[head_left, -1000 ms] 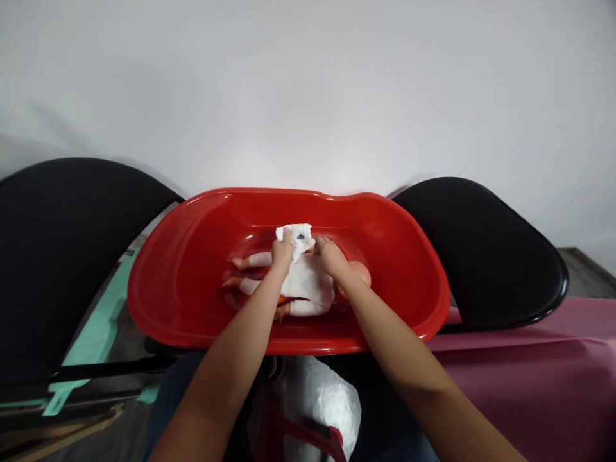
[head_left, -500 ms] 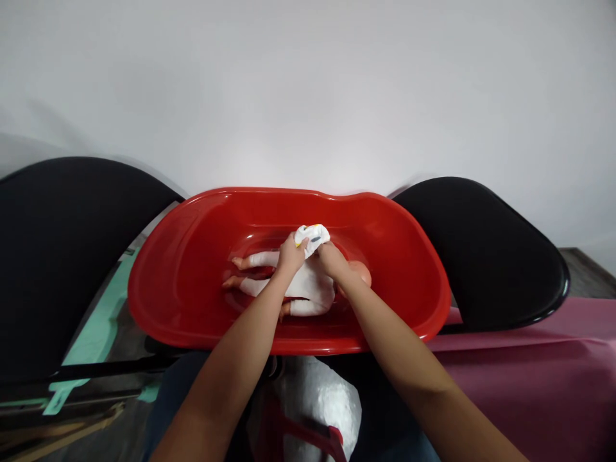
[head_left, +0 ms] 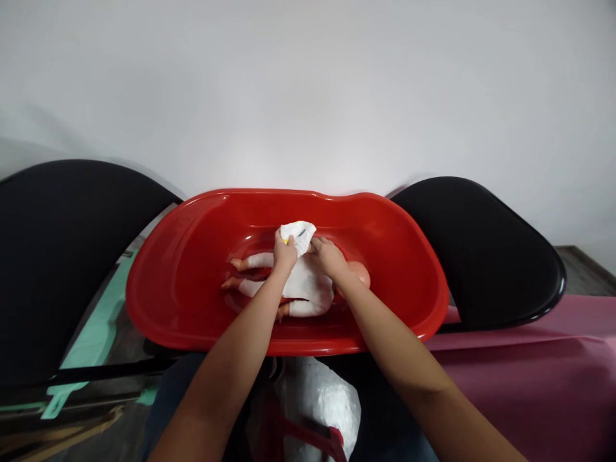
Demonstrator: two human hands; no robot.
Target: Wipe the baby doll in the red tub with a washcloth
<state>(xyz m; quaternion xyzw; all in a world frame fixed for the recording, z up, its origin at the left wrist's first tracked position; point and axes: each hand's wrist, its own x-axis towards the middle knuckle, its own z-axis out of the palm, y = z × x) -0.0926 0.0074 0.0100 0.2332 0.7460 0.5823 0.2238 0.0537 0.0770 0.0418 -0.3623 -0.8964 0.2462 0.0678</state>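
Observation:
A baby doll point(head_left: 306, 277) with a white cloth body lies in a red baby tub point(head_left: 166, 282), its bare feet to the left and its head point(head_left: 360, 273) to the right, partly hidden by my right forearm. My left hand point(head_left: 285, 251) is closed on a small white cloth point(head_left: 299, 235) with yellow and dark marks, held up over the doll's far side. My right hand point(head_left: 330, 255) has its fingers curled round the doll's far arm, close to the cloth's right edge. Most of that arm is hidden.
A black chair point(head_left: 72, 256) stands to the left of the tub and another black chair point(head_left: 486, 256) to the right. Pink fabric point(head_left: 529, 385) covers the lower right. A silvery rounded object point(head_left: 332, 398) sits below the tub. Behind is a pale wall point(head_left: 308, 96).
My left hand and the cloth have moved left, and the cloth now spreads wider, away from my right hand. My right hand stays by the doll's far arm, nearly still.

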